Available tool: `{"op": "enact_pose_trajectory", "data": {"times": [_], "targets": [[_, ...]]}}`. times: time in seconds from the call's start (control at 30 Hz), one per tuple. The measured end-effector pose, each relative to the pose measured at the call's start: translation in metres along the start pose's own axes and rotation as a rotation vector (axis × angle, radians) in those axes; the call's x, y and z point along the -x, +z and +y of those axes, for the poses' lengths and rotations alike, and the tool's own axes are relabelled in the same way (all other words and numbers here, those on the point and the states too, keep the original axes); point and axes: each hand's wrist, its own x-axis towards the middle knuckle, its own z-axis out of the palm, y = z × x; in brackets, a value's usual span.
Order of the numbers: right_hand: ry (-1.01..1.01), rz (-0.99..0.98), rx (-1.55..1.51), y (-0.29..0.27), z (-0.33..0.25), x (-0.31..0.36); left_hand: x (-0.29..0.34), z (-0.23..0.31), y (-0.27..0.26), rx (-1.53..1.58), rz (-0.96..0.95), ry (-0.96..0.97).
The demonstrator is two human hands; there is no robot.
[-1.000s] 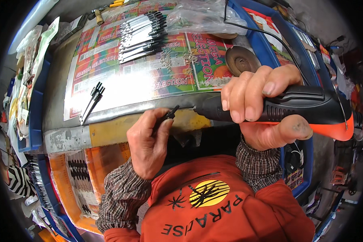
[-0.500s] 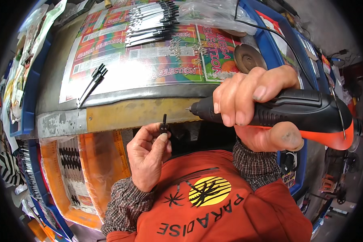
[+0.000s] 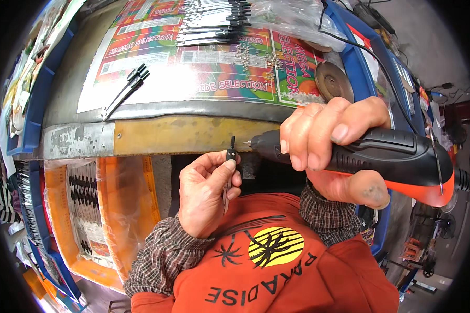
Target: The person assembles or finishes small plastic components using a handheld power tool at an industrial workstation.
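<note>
Grey bench [image 3: 68, 94], blue bins [image 3: 39, 112]; left grip [image 3: 208, 190] pinches black piece [image 3: 231, 154], right grip [image 3: 333, 138] clasps screwdriver [image 3: 397, 154]

Small assembly workshop, worn workbench [image 3: 65, 99], handheld power screwdriver [image 3: 394, 152], scattered tiny metal parts [image 3: 248, 58], blue bins [image 3: 43, 99].
</note>
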Motion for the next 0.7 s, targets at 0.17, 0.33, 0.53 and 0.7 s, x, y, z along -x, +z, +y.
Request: {"op": "enact_pose_trajectory", "data": {"times": [0.17,0.33,0.53,0.7], "targets": [[0.014,0.009,-0.004,0.002,0.003,0.0,-0.002,-0.001,0.004,0.02,0.047,0.011],[0.032,-0.003,-0.024,0.002,0.003,0.001,-0.005,-0.007,0.005,-0.07,0.083,0.026],[0.065,-0.013,-0.067,0.002,0.006,0.002,-0.006,-0.012,0.003,-0.072,0.069,0.08],[0.103,0.05,-0.063,0.011,0.004,0.004,-0.006,-0.013,0.003,-0.089,0.073,0.09]]}}
